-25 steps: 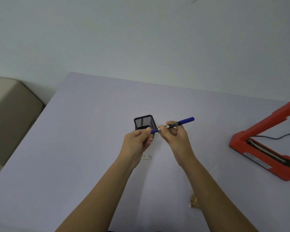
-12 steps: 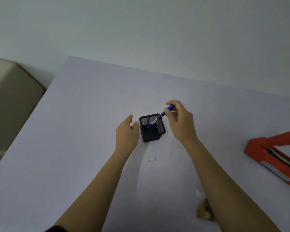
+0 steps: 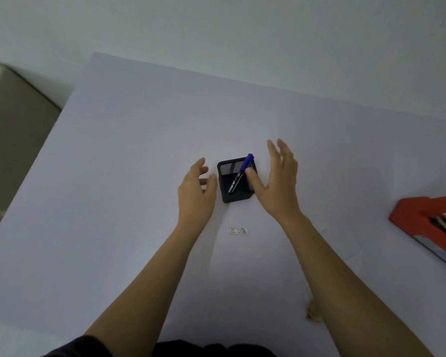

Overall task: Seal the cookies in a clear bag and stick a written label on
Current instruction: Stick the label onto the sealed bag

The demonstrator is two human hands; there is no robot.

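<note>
Label (image 3: 238,230) (flat) apart from mesh holder (image 3: 238,197)

Pen (image 3: 243,168): out of both hands now, it leans in the black mesh holder (image 3: 236,197), blue cap up and poking over the rim.
Right hand (image 3: 276,186): lets go, fingers spread wide beside the holder; half a second ago it pinched the pen over the opening.
Left hand (image 3: 196,191): off the pen's tip, open just left of the holder.
Red sealer (image 3: 422,217): slides out toward the right edge of the view.
</note>
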